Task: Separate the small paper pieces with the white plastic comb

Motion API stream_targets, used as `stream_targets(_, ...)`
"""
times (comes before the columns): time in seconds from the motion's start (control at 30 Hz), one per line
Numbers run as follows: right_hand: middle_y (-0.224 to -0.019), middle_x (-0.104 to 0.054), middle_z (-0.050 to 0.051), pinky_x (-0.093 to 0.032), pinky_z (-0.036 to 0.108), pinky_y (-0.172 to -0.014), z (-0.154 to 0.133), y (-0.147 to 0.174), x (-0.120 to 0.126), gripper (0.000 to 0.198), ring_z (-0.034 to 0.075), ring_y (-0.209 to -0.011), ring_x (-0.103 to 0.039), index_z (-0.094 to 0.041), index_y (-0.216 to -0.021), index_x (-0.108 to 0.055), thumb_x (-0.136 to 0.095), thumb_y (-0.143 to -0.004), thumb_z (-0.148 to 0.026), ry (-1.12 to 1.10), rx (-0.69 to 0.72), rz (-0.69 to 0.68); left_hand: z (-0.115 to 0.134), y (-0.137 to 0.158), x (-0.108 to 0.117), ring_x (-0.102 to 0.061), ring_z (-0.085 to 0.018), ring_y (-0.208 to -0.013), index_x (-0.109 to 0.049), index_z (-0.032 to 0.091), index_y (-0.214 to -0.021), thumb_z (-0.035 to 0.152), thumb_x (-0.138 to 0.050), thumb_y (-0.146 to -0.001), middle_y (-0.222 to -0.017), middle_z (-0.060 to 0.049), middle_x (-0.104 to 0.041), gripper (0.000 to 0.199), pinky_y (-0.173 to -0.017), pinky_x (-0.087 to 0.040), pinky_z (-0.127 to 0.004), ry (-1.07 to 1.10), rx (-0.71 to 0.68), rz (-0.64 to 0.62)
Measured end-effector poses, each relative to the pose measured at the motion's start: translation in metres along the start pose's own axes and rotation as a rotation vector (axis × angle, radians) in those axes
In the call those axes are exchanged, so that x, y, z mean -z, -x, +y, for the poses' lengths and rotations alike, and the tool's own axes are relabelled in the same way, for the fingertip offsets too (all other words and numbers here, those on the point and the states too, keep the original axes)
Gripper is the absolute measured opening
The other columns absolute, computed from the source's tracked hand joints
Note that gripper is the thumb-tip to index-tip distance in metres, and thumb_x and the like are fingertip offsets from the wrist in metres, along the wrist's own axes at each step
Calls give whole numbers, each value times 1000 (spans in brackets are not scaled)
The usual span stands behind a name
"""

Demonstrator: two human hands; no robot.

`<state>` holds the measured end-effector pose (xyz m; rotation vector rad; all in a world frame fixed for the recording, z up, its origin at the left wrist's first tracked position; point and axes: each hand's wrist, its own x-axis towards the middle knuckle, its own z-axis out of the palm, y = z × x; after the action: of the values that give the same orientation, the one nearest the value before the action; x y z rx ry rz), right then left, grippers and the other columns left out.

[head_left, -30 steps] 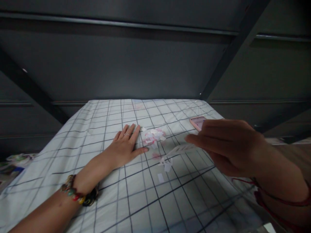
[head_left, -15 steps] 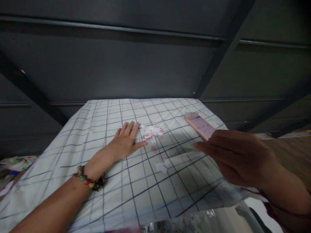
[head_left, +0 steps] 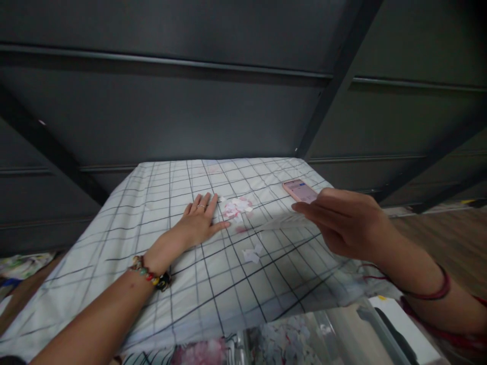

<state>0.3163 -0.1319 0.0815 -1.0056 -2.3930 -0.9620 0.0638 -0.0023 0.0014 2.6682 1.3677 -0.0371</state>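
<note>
My left hand (head_left: 200, 225) lies flat on the checked cloth (head_left: 171, 185), fingers spread, wearing a ring and a beaded bracelet. Beside its fingertips is a small pile of white and pink paper-like pieces (head_left: 238, 207). Nearer to me lie a few more white pieces (head_left: 252, 253). My right hand (head_left: 346, 223) is raised over the right side, thumb and fingers pinched together. A thin see-through sheet (head_left: 283, 221), perhaps plastic, stretches left from this pinch. Behind the right hand a pink-edged phone (head_left: 299, 189) lies screen up, partly covered by the fingers.
Along the near edge stands a clear container (head_left: 281, 339) with many small pieces, next to a pink bundle (head_left: 201, 352). A white box (head_left: 407, 327) is at the lower right. Dark panels (head_left: 190, 111) rise behind the cloth. Wooden floor (head_left: 449, 233) shows at the right.
My right hand has moved left and slightly up, and the see-through sheet has risen with it. The left hand stays in place. The view has shifted, showing more of the near container.
</note>
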Motion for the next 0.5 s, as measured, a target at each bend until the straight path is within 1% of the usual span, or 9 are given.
stream_targets(0.1,-58,-51,0,-34,26,-48,-5,6,-1,28,13,-55,-42,-12,-94,-56,-39,-75,-1,34,-32,-53,2,1,4,-1,-37,-134,-9,6,-144,65,-32,-83,-149,-20,-6,88,-105,-15,-52,19,-16,-46)
stream_targets(0.2,-59,-51,1,-36,26,-49,-17,5,1,28,13,-57,-43,-11,-94,-56,-38,-75,0,-61,-27,-52,5,4,11,6,-37,-134,-4,9,-145,65,-47,-75,-149,-19,3,100,-105,-11,-53,28,-64,-140)
stream_targets(0.3,-60,-55,2,-40,26,-52,-30,-1,5,27,13,-59,-45,-10,-95,-56,-39,-77,1,-154,-11,-20,6,8,18,13,-35,-133,3,13,-145,59,-62,-66,-149,-17,12,112,-105,-7,-53,38,-144,-217)
stream_targets(0.4,-63,-59,2,-41,27,-54,-36,-7,3,26,13,-61,-47,-11,-96,-57,-40,-80,0,-190,-9,-12,3,9,21,18,-34,-132,9,16,-144,53,-67,-64,-147,-16,18,117,-105,-5,-52,55,-211,-255)
stream_targets(0.5,-65,-59,3,-42,28,-57,-34,-6,1,25,14,-63,-48,-11,-95,-57,-40,-81,0,-261,13,-33,-1,8,21,19,-35,-131,12,16,-143,51,-71,-63,-146,-17,21,120,-105,-5,-51,80,-271,-283)
